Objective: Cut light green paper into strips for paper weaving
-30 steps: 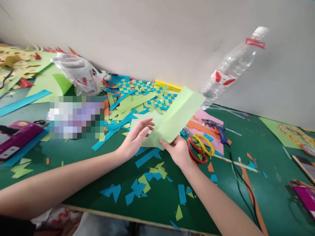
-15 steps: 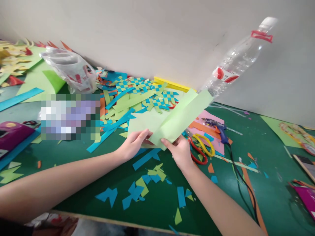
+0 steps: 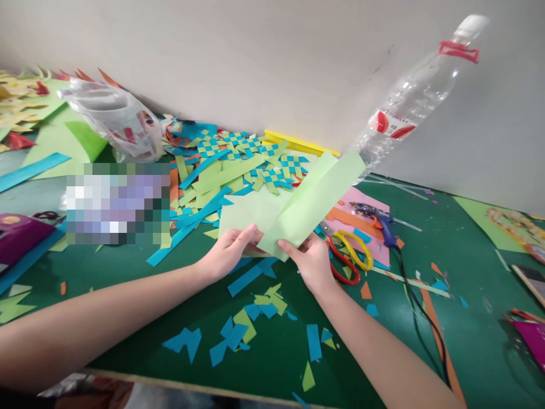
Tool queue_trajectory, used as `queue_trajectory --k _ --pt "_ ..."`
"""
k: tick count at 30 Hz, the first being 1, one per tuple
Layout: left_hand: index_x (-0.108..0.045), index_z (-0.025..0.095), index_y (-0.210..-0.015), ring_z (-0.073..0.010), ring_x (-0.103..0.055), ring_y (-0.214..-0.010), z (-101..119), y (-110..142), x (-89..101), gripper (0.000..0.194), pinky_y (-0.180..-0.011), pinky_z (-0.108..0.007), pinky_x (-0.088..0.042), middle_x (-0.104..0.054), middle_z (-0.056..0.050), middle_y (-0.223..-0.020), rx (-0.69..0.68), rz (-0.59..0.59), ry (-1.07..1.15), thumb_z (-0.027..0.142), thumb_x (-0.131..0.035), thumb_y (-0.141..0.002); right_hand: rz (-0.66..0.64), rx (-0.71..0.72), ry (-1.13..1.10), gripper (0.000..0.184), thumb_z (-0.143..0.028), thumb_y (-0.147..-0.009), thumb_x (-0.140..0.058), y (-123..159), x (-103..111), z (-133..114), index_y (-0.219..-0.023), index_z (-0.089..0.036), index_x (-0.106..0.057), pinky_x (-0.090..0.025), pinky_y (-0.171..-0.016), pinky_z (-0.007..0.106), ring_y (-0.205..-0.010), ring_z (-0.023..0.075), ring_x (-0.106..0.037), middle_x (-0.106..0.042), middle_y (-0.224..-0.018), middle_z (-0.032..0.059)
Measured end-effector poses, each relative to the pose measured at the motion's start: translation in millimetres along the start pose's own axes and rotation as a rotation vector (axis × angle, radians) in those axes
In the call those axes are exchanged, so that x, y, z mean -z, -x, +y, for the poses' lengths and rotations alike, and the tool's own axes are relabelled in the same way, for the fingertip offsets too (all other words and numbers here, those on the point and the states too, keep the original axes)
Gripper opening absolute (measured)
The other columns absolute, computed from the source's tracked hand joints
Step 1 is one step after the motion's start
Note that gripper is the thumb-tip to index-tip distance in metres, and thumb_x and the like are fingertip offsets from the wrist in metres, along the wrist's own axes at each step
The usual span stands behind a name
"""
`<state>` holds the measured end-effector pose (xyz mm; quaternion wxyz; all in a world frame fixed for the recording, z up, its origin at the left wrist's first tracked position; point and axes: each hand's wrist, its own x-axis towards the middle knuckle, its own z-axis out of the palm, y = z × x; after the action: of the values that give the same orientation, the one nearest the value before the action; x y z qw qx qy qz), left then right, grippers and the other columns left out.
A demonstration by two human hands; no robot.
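Observation:
In the middle of the head view I hold light green paper (image 3: pixel 319 199) above the table, with a folded, upright-slanting part toward the right. My right hand (image 3: pixel 314 264) pinches its lower edge, thumb in front and fingers mostly hidden behind. On the left, my left hand (image 3: pixel 230 253) grips the paper near its lower edge, its fingertips partly hidden. Just right of my right hand lie scissors (image 3: pixel 353 250) with red and yellow handles. Behind the paper spreads a heap of blue and green woven paper pieces (image 3: pixel 234 145) and loose strips.
A clear plastic bottle (image 3: pixel 409 108) leans at the back right. A glue gun (image 3: pixel 385 227) with a black cord rests on pink paper (image 3: pixel 374 199). Cups in a plastic bag (image 3: pixel 119 125) stand at the back left. Paper scraps (image 3: pixel 234 335) litter the green table (image 3: pixel 170 307) near its front edge.
The view has shifted slightly. Both hands keep their hold on the light green paper, which has hardly moved.

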<state>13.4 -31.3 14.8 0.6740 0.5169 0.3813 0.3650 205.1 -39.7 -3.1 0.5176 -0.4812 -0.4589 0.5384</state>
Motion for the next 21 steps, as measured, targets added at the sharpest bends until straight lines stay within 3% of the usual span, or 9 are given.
queue_trajectory --k 12,17,21 --pt "-0.073 0.014 -0.093 -0.0217 -0.068 -0.089 1.1 -1.3 -0.7 0.048 -0.086 -0.031 -0.055 -0.072 -0.006 -0.099 -0.019 -0.039 -0.004 0.055 -0.047 -0.092 -0.005 -0.019 -0.053 0.039 -0.033 -0.063 -0.084 -0.3 -1.9 -4.4 -0.094 -0.020 -0.065 -0.059 -0.078 0.037 -0.087 0.0250 -0.072 -0.076 -0.093 0.0052" --pt "-0.068 0.014 -0.092 -0.0210 -0.066 -0.089 2.2 0.2 -1.2 0.040 -0.082 -0.030 -0.055 -0.069 -0.005 -0.094 -0.082 -0.077 -0.182 0.051 -0.054 -0.089 0.027 0.008 -0.009 0.040 -0.033 -0.063 -0.084 1.3 -0.3 -1.9 -0.095 -0.019 -0.065 -0.058 -0.077 0.038 -0.087 0.0258 -0.072 -0.076 -0.094 0.0062" --pt "-0.064 0.013 -0.094 -0.0195 -0.065 -0.080 1.5 1.9 -2.8 0.038 -0.072 -0.027 -0.053 -0.068 -0.004 -0.084 -0.122 -0.035 -0.358 0.049 -0.064 -0.082 0.061 0.027 -0.026 0.041 -0.033 -0.060 -0.085 3.4 -1.6 -2.7 -0.093 -0.019 -0.065 -0.059 -0.076 0.037 -0.086 0.0266 -0.072 -0.077 -0.092 0.0061"
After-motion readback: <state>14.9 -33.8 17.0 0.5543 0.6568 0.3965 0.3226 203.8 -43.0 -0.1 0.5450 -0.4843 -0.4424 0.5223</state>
